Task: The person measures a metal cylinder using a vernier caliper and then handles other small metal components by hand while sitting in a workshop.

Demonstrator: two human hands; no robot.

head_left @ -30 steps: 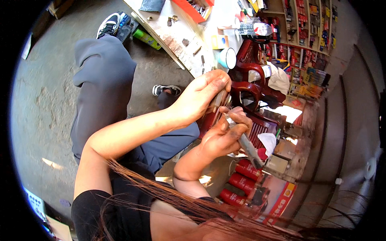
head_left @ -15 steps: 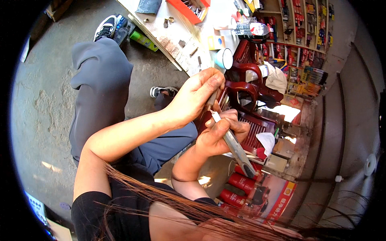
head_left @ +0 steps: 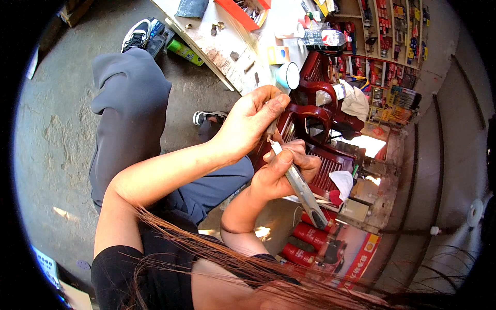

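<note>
My left hand (head_left: 248,121) is closed, pinching a small brownish-grey stick-like piece (head_left: 272,128) between thumb and fingers. What it is made of is too small to tell. My right hand (head_left: 284,175) wraps round a grey utility knife (head_left: 307,197), which slants from the upper left to the lower right. The white tip of the knife points at the lower end of the small piece, very close to it or touching. Fingers partly hide the place where the two meet.
At the top, a white worktable (head_left: 206,39) bears small dark pieces, a red box (head_left: 247,13), a light blue cup (head_left: 287,76) and a dark-liquid bottle (head_left: 323,37). A dark red wooden chair (head_left: 315,116) stands beyond my hands. Red cylinders (head_left: 310,235) are at lower right.
Both hands keep almost the same place and grip. My left thumb and fingers have shifted very slightly on the small piece, and the knife tip has moved a little.
</note>
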